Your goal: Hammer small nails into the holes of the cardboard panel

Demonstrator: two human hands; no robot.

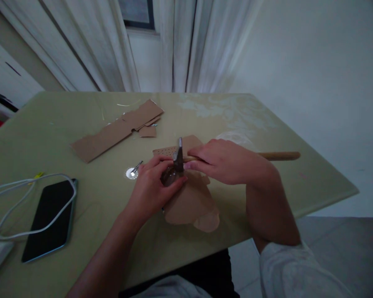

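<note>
My right hand [228, 161] is closed around the wooden handle of a hammer [278, 156], close to its metal head. The head rests against, or just above, a clear round object [169, 176], perhaps a bottle or jar end. My left hand [149, 184] curls around that round object, thumb in front and fingers behind. Under both hands lies a cut piece of brown cardboard [189, 203] with rounded edges. Behind the hammer head, a cardboard strip with rows of small holes [165, 152] shows. A small white disc [131, 173] with thin metal pieces on it sits left of my left hand.
Long torn cardboard strips [118, 134] lie farther back on the greenish table [112, 236]. At the left are a dark phone or tablet [51, 219] and a looped white cable [66, 207]. Crumpled clear film [236, 137] lies behind my right hand. Curtains [90, 41] hang beyond the far edge.
</note>
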